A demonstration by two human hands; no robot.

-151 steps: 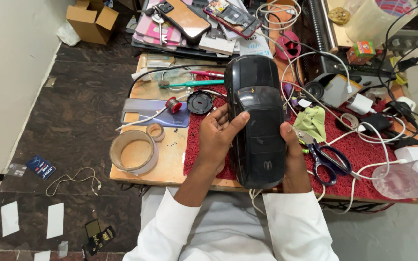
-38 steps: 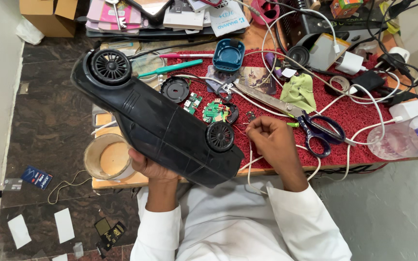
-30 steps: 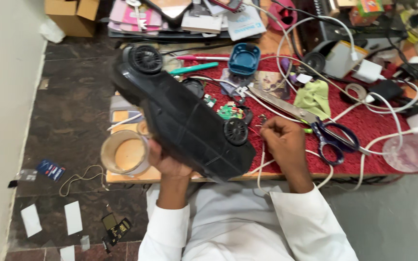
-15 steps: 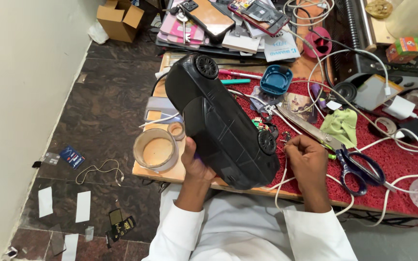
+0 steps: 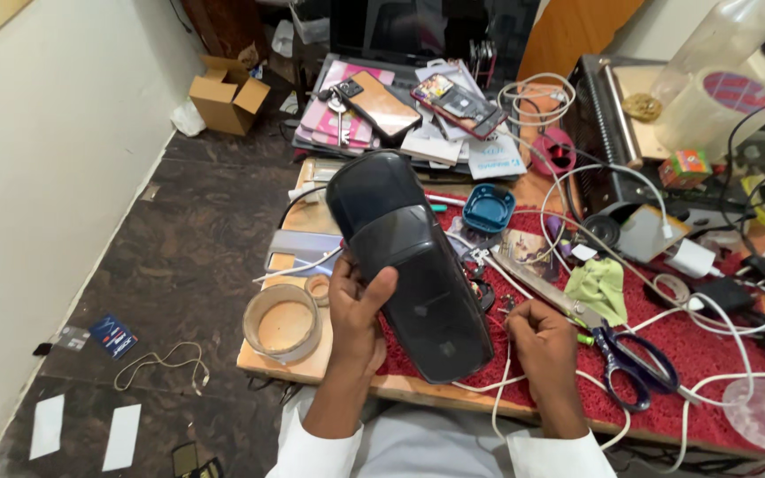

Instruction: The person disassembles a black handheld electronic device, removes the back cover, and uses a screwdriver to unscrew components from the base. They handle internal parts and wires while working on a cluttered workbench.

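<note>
A black toy car body point(image 5: 413, 265) lies lengthwise over the low table, glossy top side up, nose toward me. My left hand point(image 5: 356, 310) grips its left flank, thumb laid on the dark windscreen. My right hand point(image 5: 544, 341) is curled shut just right of the car's near end, over white cables point(image 5: 499, 398); whether it pinches a cable or a small part I cannot tell.
Blue-handled scissors point(image 5: 635, 363) lie right of my right hand on the red mat point(image 5: 719, 354). A tape roll point(image 5: 282, 320) sits at the table's left corner. A blue case point(image 5: 489, 208), green cloth point(image 5: 601, 288), phones point(image 5: 458, 102) and chargers crowd the far side.
The car body has been turned over: its wheeled underside faced up before, now its smooth top does. It also swung from slanting left to nearly straight along the table.
</note>
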